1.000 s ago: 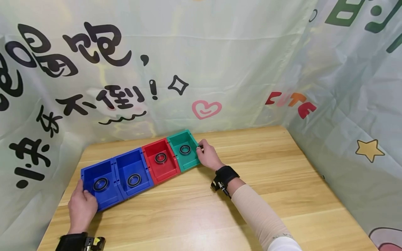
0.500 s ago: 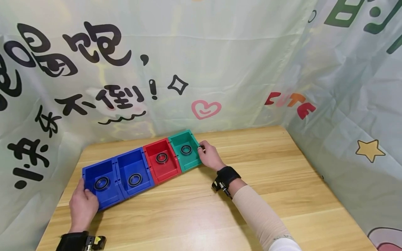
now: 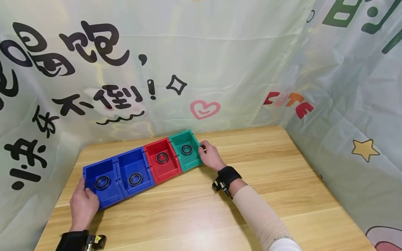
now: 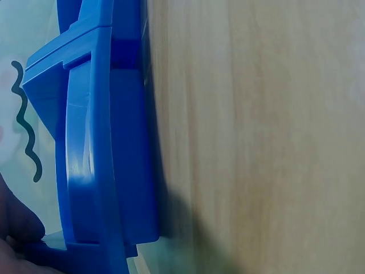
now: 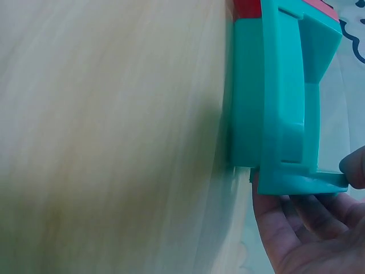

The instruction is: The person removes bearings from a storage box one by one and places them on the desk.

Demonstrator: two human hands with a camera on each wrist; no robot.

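Observation:
A joined row of bins slants across the table: a left blue bin [image 3: 110, 199], a second blue bin [image 3: 132, 161], a red bin [image 3: 168, 170] and a green bin [image 3: 190, 162]. One ring-shaped ball bearing [image 3: 96, 182] lies in the left blue bin, with one like it in each other bin. My left hand [image 3: 83, 205] grips the outer blue end wall, thumb on the near side. At the far end, my right hand [image 3: 211, 157] pinches the green bin's end wall; in the right wrist view its fingers [image 5: 319, 220] are under the rim and its thumb [image 5: 355, 165] above.
The wooden table [image 3: 201, 209] extends in front of the bins and to the right. A printed cloth backdrop [image 3: 238, 69] rises behind the table's back edge and along its sides. Shadows fall on the wood beside the bins in both wrist views.
Both hands have shifted very slightly right together with the row of bins, keeping their hold. The bearings stay in their bins. The backdrop has drifted a little left in view.

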